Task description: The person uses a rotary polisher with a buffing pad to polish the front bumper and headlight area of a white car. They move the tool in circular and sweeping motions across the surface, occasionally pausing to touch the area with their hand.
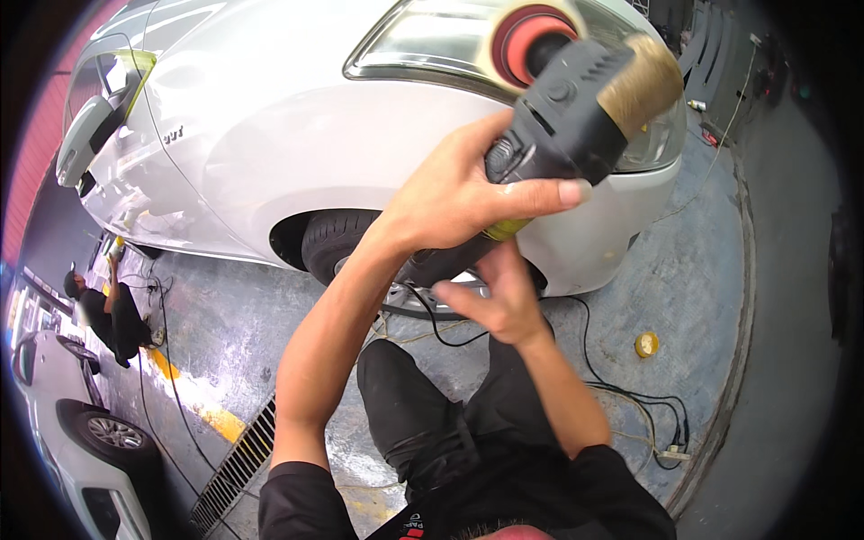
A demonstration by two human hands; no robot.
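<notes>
A dark power polisher (567, 117), its head wrapped in tan tape, is lifted in front of the white car's headlight (423, 45). Its round red backing plate (517, 45) carries a cream pad, close to the lens; contact is unclear. My left hand (463, 189) is closed around the polisher's body just behind the head, thumb across the top. Lower down, my right hand (508, 292) supports the body from beneath, its fingers partly hidden behind the tool and its thumb sticking out to the left. A black cord (441, 333) hangs from the rear end.
The car's front wheel (337, 238) is beyond my knees. Cables and a power strip (673, 453) lie at right, near a small yellow round container (646, 344). A floor grate (238, 468), another car (76, 432) and a crouching co-worker (112, 310) are at left.
</notes>
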